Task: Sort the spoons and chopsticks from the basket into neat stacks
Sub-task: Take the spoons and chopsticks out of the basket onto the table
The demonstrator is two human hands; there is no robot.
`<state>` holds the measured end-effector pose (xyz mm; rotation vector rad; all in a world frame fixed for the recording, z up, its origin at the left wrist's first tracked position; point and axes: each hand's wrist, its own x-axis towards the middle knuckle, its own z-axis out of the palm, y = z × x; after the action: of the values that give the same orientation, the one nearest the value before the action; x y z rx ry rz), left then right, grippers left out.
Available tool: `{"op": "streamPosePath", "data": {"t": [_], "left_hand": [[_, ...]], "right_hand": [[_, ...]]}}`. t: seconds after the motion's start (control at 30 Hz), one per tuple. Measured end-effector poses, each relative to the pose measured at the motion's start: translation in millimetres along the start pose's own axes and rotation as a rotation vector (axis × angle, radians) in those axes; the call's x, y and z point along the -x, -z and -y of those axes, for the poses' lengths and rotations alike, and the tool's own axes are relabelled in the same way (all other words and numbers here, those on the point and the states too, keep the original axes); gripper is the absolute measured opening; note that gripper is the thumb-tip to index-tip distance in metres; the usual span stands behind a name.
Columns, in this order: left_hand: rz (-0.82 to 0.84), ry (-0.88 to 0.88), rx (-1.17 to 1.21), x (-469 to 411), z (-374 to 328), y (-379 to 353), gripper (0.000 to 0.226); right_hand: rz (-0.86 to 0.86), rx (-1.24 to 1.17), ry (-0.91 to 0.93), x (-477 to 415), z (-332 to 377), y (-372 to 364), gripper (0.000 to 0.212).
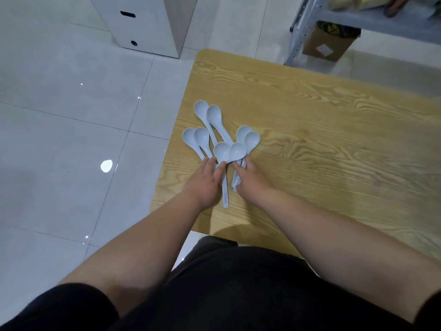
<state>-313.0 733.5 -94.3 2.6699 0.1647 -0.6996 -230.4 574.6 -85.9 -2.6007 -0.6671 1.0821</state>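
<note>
Several white plastic soup spoons (216, 117) lie fanned out near the left edge of a wooden table (322, 130), bowls pointing away from me. My left hand (207, 180) lies palm down on the handles of the left spoons, fingers straight. My right hand (250, 180) lies on the handles of the right spoons, fingers stretched toward the two nearest bowls (230, 152). One handle (225, 199) sticks out between my hands. No chopsticks or basket are in view.
The table's left edge (171, 149) drops to a glossy tiled floor. A white cabinet (145, 22) stands on the floor beyond. A metal shelf rack (307, 27) with a cardboard box (329, 44) stands behind the table's far right.
</note>
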Motion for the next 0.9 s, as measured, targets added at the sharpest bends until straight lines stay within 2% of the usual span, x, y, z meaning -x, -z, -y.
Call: {"op": "streamPosePath", "data": {"t": [0.2, 0.33, 0.57, 0.63, 0.73, 0.9], "left_hand": [[0.037, -0.023, -0.044, -15, 21, 15, 0.085], [0.049, -0.039, -0.182, -12, 16, 13, 0.082], [-0.035, 0.041, -0.231, -3, 7, 6, 0.078], [-0.076, -0.016, -0.216, 2, -11, 10, 0.079], [-0.167, -0.205, -0.176, 15, -60, 12, 0.065], [0.022, -0.27, -0.268, 30, -167, -10, 0.048]], "right_hand": [[0.028, 0.034, 0.008, -16, 10, 15, 0.079], [0.025, 0.033, 0.005, 1, 4, 14, 0.077], [0.173, 0.105, -0.003, 34, -20, 21, 0.071], [0.166, 0.112, 0.001, 47, -32, 27, 0.063], [0.165, 0.114, -0.034, 74, -62, 31, 0.055], [0.035, 0.096, -0.076, 155, -133, 26, 0.039]]}}
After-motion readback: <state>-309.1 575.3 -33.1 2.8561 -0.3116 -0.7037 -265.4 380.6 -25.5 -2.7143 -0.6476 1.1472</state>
